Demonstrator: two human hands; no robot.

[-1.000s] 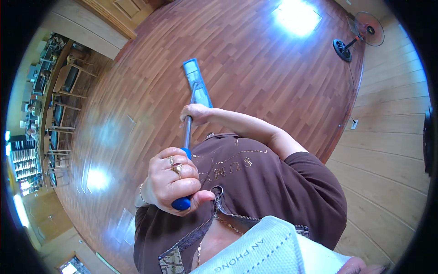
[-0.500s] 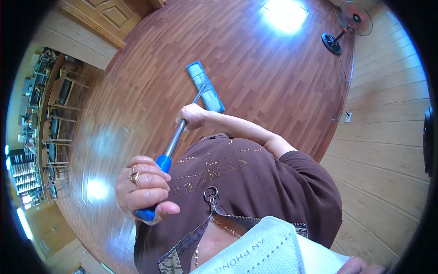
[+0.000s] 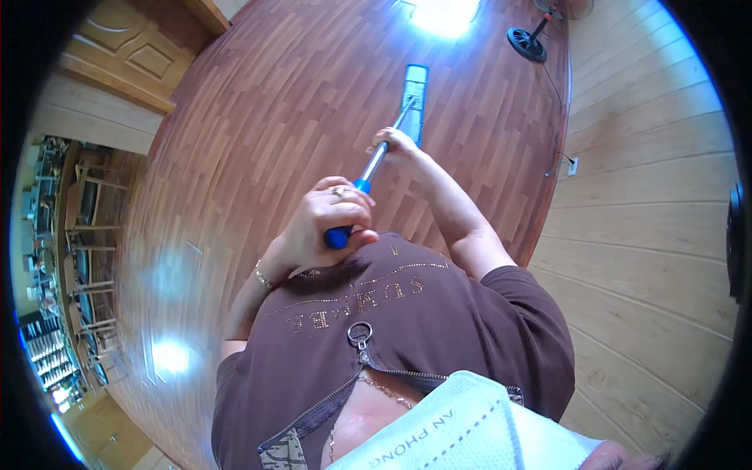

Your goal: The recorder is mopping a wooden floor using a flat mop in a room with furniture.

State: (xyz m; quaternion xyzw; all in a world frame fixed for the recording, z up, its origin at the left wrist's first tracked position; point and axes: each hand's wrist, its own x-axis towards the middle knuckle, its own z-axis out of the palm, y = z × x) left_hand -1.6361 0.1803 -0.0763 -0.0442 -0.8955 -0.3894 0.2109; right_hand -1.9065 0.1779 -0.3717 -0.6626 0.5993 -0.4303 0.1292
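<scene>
A flat mop with a light blue rectangular head (image 3: 415, 80) lies on the wooden floor ahead, its head pointing away from me. From it a metal pole (image 3: 374, 164) slants back toward my chest and ends in a blue grip. My left hand (image 3: 333, 213), with a ring on a finger and a bracelet at the wrist, is closed round that blue grip, whose end sticks out below the fingers. Further down the pole, nearer the mop head, my right hand (image 3: 395, 146) is wrapped round the metal, arm stretched forward.
A standing fan's round black base (image 3: 526, 45) is at the far right, its cord running along the pale panelled wall (image 3: 642, 235) to an outlet (image 3: 573, 166). Wooden chairs (image 3: 95, 227) line a counter at the left. A wooden door (image 3: 145, 47) stands far left.
The mop head has swung right and farther away, turning nearly straight ahead. Both hands have moved forward and right with the pole. The view has shifted a little.
</scene>
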